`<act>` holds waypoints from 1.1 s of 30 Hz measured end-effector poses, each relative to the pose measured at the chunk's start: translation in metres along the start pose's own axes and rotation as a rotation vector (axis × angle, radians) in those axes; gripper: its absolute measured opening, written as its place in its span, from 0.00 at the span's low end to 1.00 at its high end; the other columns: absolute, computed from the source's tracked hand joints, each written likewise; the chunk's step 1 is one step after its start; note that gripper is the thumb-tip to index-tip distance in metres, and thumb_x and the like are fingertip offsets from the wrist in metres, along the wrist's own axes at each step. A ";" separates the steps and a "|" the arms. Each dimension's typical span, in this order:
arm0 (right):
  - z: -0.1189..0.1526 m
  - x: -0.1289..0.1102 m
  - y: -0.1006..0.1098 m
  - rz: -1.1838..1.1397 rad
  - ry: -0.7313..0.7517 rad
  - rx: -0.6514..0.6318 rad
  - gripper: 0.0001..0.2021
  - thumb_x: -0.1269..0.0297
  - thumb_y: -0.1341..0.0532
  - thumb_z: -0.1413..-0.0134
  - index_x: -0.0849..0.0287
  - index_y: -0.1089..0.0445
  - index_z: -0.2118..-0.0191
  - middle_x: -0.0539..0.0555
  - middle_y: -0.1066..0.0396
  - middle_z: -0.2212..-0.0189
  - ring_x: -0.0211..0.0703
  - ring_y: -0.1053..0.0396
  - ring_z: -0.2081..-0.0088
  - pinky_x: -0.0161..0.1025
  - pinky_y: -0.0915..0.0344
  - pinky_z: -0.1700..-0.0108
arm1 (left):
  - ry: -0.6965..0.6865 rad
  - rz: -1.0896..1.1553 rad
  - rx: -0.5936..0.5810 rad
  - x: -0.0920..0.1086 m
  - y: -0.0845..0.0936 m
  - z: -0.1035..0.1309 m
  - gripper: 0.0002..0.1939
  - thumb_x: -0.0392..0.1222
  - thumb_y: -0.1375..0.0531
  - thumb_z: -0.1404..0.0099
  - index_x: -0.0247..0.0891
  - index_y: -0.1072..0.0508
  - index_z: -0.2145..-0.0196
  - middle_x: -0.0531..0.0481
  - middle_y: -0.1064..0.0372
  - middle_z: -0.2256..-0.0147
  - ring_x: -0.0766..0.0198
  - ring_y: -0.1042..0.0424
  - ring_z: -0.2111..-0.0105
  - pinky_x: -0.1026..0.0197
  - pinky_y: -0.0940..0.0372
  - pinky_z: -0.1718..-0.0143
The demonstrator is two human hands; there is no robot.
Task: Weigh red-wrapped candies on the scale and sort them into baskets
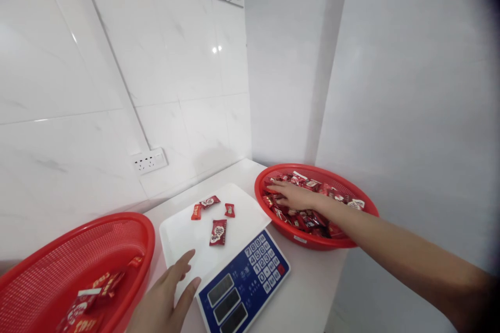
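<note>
My right hand [295,195] reaches into the right red basket [367,218], its fingers stretched out over a heap of small red wrapped packets [310,221]; its fingertips touch them. My left hand [172,286] is at the front left of the digital scale [246,281], fingers apart and nothing between them. Several red packets lie on the scale's white pan [183,239]: a large packet [217,232] in the middle, a packet [210,202] at the back, a small packet [229,210] to its right and an orange-red packet [196,212] to its left.
At the left stands another red basket [128,223] with a few packets [84,307] at its bottom. Basket and scale share a white table [308,276] in a corner of tiled wall and grey panel. A power socket [149,161] is on the wall behind.
</note>
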State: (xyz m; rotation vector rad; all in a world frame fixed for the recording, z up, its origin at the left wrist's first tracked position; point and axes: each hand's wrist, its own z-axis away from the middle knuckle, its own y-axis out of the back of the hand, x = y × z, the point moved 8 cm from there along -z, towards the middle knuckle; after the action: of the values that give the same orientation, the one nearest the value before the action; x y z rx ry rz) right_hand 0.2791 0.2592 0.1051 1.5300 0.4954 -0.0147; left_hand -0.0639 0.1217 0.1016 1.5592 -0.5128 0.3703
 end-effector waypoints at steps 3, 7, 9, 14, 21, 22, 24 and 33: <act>-0.006 0.003 -0.011 -0.009 -0.020 -0.001 0.28 0.72 0.40 0.55 0.57 0.35 0.44 0.60 0.42 0.40 0.54 0.42 0.41 0.43 0.43 0.44 | 0.000 0.024 0.022 0.002 0.001 0.002 0.25 0.53 0.53 0.36 0.44 0.37 0.44 0.45 0.27 0.54 0.55 0.28 0.54 0.51 0.35 0.53; -0.003 0.014 -0.012 0.005 -0.053 -0.028 0.21 0.77 0.42 0.56 0.55 0.29 0.53 0.56 0.26 0.57 0.51 0.28 0.58 0.40 0.35 0.57 | 0.008 0.028 0.046 0.002 0.002 0.003 0.25 0.52 0.53 0.37 0.44 0.36 0.45 0.46 0.26 0.55 0.55 0.28 0.54 0.52 0.35 0.54; 0.000 0.018 -0.008 0.024 -0.055 -0.055 0.19 0.78 0.42 0.57 0.55 0.27 0.58 0.54 0.24 0.63 0.50 0.28 0.61 0.39 0.35 0.60 | -0.009 0.013 0.054 0.003 0.002 0.002 0.24 0.52 0.53 0.37 0.44 0.35 0.45 0.46 0.26 0.56 0.55 0.28 0.55 0.54 0.34 0.54; -0.002 0.013 -0.005 0.076 0.016 -0.089 0.14 0.76 0.41 0.57 0.59 0.26 0.62 0.57 0.26 0.61 0.49 0.29 0.61 0.37 0.36 0.59 | -0.008 -0.042 -0.020 0.003 -0.007 0.001 0.25 0.51 0.54 0.36 0.43 0.38 0.43 0.46 0.27 0.54 0.56 0.27 0.55 0.55 0.34 0.55; -0.016 -0.010 -0.024 0.145 0.058 -0.048 0.20 0.65 0.41 0.49 0.59 0.32 0.48 0.61 0.35 0.48 0.50 0.33 0.52 0.38 0.39 0.51 | -0.019 -0.007 -0.032 0.007 -0.010 0.002 0.26 0.51 0.55 0.35 0.42 0.39 0.42 0.45 0.29 0.51 0.56 0.28 0.54 0.55 0.35 0.54; -0.016 -0.010 -0.026 0.161 0.037 -0.047 0.19 0.64 0.41 0.49 0.59 0.31 0.50 0.62 0.35 0.49 0.51 0.32 0.54 0.39 0.38 0.54 | -0.017 -0.015 -0.052 0.008 -0.010 0.003 0.26 0.51 0.55 0.35 0.43 0.39 0.42 0.45 0.30 0.51 0.56 0.29 0.53 0.54 0.36 0.53; -0.016 -0.008 -0.029 0.188 -0.006 -0.048 0.16 0.64 0.40 0.50 0.60 0.28 0.54 0.64 0.32 0.53 0.52 0.29 0.59 0.40 0.36 0.59 | -0.010 -0.032 -0.086 0.009 -0.011 0.003 0.26 0.51 0.55 0.35 0.43 0.40 0.41 0.44 0.31 0.49 0.56 0.30 0.51 0.53 0.37 0.52; -0.018 -0.038 0.020 0.132 0.003 0.170 0.10 0.62 0.45 0.45 0.60 0.30 0.61 0.59 0.28 0.59 0.49 0.30 0.58 0.39 0.38 0.57 | -0.026 0.007 -0.070 0.018 -0.001 0.010 0.25 0.50 0.53 0.35 0.46 0.40 0.42 0.43 0.31 0.49 0.54 0.31 0.50 0.52 0.37 0.52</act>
State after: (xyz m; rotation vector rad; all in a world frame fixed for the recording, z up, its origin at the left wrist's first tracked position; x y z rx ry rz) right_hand 0.2460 0.2664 0.1368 1.7269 0.4028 0.0493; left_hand -0.0492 0.1103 0.1094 1.4969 -0.5457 0.3343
